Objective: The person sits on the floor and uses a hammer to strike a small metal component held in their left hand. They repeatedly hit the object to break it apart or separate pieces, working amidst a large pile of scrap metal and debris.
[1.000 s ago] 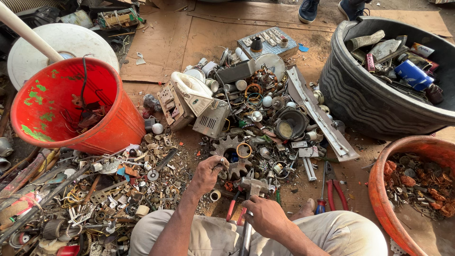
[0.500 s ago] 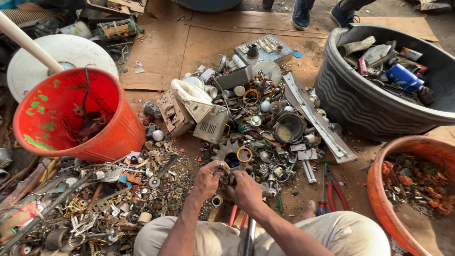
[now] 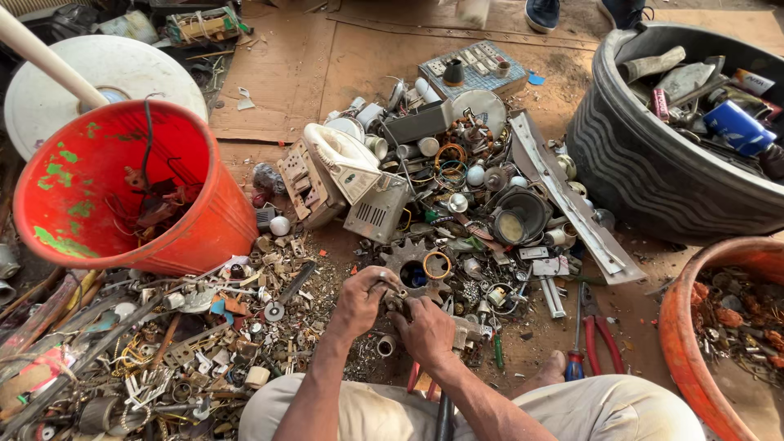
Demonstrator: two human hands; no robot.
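Since the earlier frames the right hand (image 3: pixel 427 329), which gripped a tool by the knee, has closed in beside the left hand (image 3: pixel 359 300), and both now meet over one small metal part (image 3: pixel 394 299). From the left: a red bucket (image 3: pixel 122 192) tilts toward the viewer beside a spread of loose scrap (image 3: pixel 163 351). The left hand is curled, its fingers pinching the part from the left. The part sits between the two hands, touching both, just below a toothed gear (image 3: pixel 420 265); it is too small and too hidden to tell its long axis or heading. The right hand is curled loosely, its fingertips on the part's right side. Farther right lie red-handled pliers (image 3: pixel 603 339), a black tub (image 3: pixel 653 155) and an orange basin (image 3: pixel 694 343).
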